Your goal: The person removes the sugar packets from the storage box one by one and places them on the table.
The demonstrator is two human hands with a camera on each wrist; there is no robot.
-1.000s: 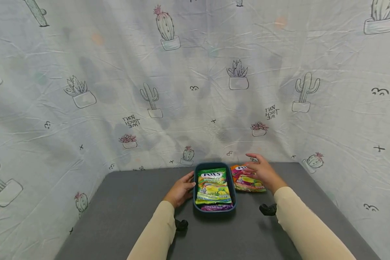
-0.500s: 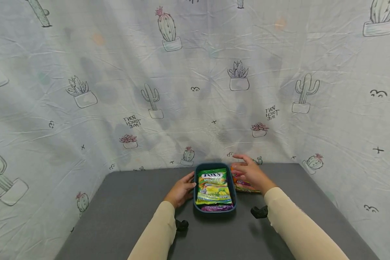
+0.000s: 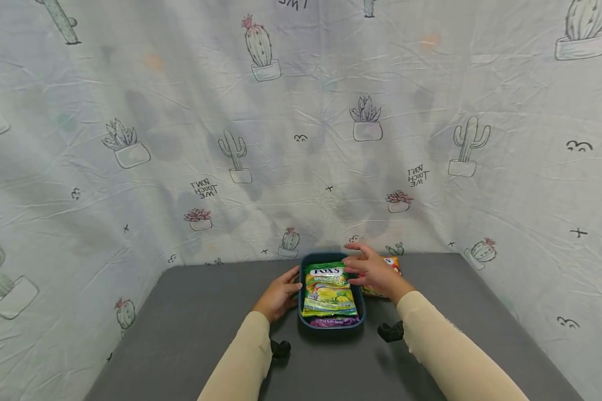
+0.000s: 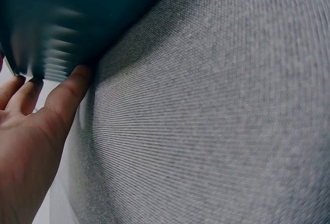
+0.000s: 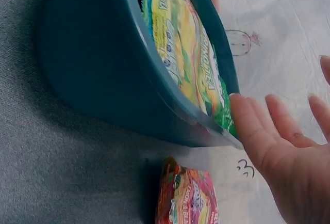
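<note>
A dark teal plastic bin [image 3: 363, 312] stands on the table and holds a green and yellow FOX'S Spring Tea candy bag [image 3: 329, 292]. Under that bag the edge of a purple candy bag [image 3: 333, 322] shows. My left hand [image 3: 279, 294] rests against the bin's left side, its fingertips touching the ribbed wall in the left wrist view. Over the bin's right rim reaches my right hand [image 3: 373, 271], fingers spread, the thumb [image 5: 247, 121] right at the rim beside the green bag. An orange and pink candy bag [image 5: 193, 195] lies right of the bin, partly hidden by the right hand.
The dark grey tabletop [image 3: 205, 323] runs back to a pale fabric backdrop [image 3: 301, 184] printed with cacti, which also hangs along both sides. A black wrist-worn device [image 3: 391, 331] sticks out below the right sleeve, another black device [image 3: 281, 349] below the left.
My right hand has moved left, from over the orange bag to the bin's right rim. The left hand and the bin have stayed in place.
</note>
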